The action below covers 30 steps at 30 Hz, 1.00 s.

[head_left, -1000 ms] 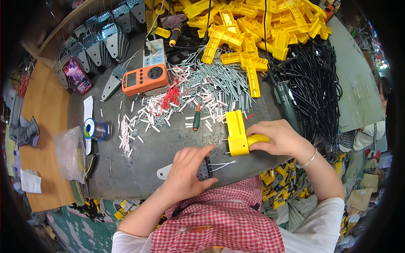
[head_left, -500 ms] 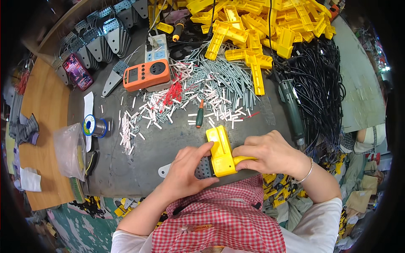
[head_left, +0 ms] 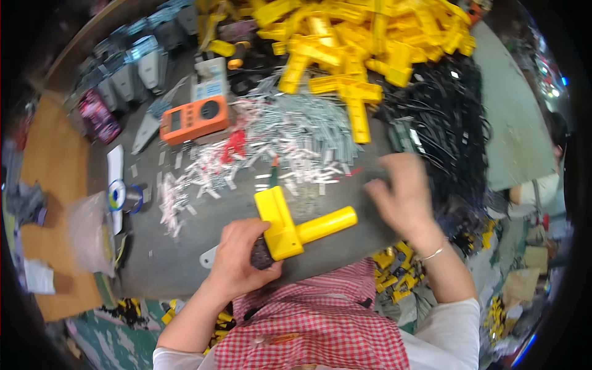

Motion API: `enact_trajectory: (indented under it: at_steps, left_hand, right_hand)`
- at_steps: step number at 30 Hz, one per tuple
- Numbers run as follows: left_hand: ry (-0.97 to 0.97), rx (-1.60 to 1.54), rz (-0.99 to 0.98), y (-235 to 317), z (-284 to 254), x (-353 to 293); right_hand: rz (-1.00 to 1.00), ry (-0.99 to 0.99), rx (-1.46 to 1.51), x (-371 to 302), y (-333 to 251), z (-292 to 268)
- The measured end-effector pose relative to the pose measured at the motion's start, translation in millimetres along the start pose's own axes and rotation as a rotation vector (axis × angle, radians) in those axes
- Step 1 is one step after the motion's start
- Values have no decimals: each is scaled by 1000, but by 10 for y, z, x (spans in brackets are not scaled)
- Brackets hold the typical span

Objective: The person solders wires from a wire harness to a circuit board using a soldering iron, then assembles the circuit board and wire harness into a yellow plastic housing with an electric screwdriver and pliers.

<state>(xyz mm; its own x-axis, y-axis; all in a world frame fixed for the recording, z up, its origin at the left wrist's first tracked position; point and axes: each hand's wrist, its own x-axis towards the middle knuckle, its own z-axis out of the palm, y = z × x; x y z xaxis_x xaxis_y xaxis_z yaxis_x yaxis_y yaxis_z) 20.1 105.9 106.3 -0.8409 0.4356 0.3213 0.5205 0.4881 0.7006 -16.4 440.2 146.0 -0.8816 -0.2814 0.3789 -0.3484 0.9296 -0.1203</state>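
My left hand (head_left: 242, 256) grips a yellow T-shaped plastic housing (head_left: 290, 223) at its lower corner, holding it just above the dark grey table (head_left: 185, 259) near the front edge. A small dark part sits in the same hand under the housing. My right hand (head_left: 402, 196) is blurred, away from the housing, fingers apart and empty, over the table's right side beside the heap of black cables (head_left: 450, 132).
A pile of yellow housings (head_left: 357, 37) fills the back. Grey and white sleeve pieces (head_left: 290, 135) with some red ones litter the middle. An orange meter (head_left: 194, 118), a solder spool (head_left: 123, 198), metal brackets (head_left: 132, 71) and a clear bag (head_left: 89, 231) lie left.
My right hand let go of the yellow housing and moved right toward the black cables. My left hand now holds the housing alone, turned so its long arm points right.
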Motion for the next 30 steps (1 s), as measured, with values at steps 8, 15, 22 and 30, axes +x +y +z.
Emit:
enact_trajectory:
  at_steps: [8,15,22,30]
  left_hand:
    - [35,-1,29,3,-20,46]
    - [12,-19,15,-39,-41,28]
    - [1,-71,-25,-31,-52,28]
    - [11,-39,11,-92,-54,18]
  right_hand:
    - [732,71,213,-505,958,232]
    - [1038,300,1922,38,-288,-238]
    - [1075,483,2334,109,-347,137]
    - [1001,590,2391,84,-468,349]
